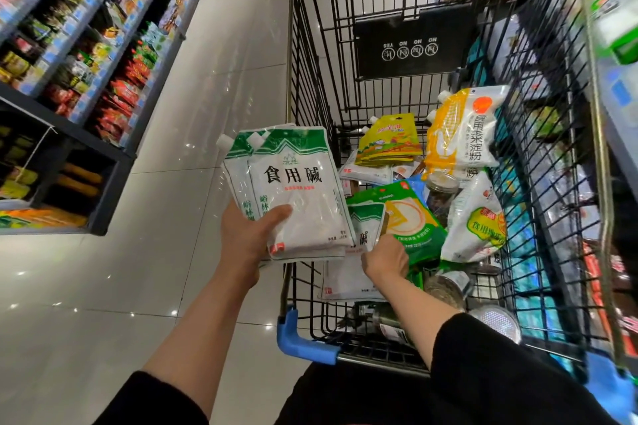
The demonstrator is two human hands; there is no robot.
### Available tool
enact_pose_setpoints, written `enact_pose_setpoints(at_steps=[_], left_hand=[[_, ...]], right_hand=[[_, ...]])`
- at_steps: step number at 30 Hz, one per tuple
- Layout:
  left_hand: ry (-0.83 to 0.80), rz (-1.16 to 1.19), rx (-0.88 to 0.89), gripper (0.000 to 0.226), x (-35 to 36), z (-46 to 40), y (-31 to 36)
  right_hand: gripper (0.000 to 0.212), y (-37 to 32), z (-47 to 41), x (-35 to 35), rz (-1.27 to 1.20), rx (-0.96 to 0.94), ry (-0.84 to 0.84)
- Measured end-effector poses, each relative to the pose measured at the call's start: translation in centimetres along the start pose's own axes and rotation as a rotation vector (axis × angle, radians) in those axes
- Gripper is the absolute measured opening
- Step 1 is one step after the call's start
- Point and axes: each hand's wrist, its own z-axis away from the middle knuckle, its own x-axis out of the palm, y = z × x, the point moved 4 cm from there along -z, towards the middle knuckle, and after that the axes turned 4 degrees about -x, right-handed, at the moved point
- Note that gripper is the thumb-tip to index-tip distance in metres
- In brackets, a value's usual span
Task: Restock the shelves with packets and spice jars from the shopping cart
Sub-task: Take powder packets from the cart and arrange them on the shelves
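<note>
My left hand (249, 237) holds a small stack of white-and-green spouted packets (297, 197) just left of the black wire shopping cart (307, 86). My right hand (386, 257) is down inside the cart, closed on another white-and-green packet (366, 226) of the same kind. The cart holds more goods: a yellow corn starch packet (462, 134), a yellow-green pouch stack (389, 140), a green packet (411, 221), a white-and-green bag (478, 217) and spice jars (442, 188) with dark contents. Another white packet (348, 281) lies flat below my right wrist.
Stocked shelves (103, 28) run along the left of the aisle, with a dark lower shelf unit (69, 183) jutting out near me. More shelving (614, 45) stands close on the cart's right. The cart's blue handle (303, 343) is at my waist. Glossy tiled floor (193, 114) lies between.
</note>
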Motion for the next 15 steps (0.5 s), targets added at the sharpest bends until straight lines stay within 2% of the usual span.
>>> enact_pose_setpoints(at_steps=[2, 5, 9, 12, 15], left_hand=[[0.005, 0.000, -0.001, 0.053, 0.0, 0.0, 0.0], [0.005, 0.006, 0.003, 0.051, -0.1, -0.1, 0.0], [0.001, 0.013, 0.016, 0.045, -0.1, 0.1, 0.2], [-0.008, 0.038, 0.028, 0.040, 0.3, 0.4, 0.4], [-0.038, 0.084, 0.021, 0.039, 1.6, 1.0, 0.6]], right_hand=[[0.015, 0.3, 0.1, -1.2, -0.077, -0.046, 0.020], [0.007, 0.1, -0.5, -4.3, -0.168, -0.241, 0.100], [0.014, -0.3, -0.4, -11.2, -0.309, -0.434, 0.295], [0.013, -1.1, 0.5, -17.2, -0.584, -0.493, 0.381], [0.019, -3.5, 2.9, -21.3, -0.977, -0.610, 0.285]])
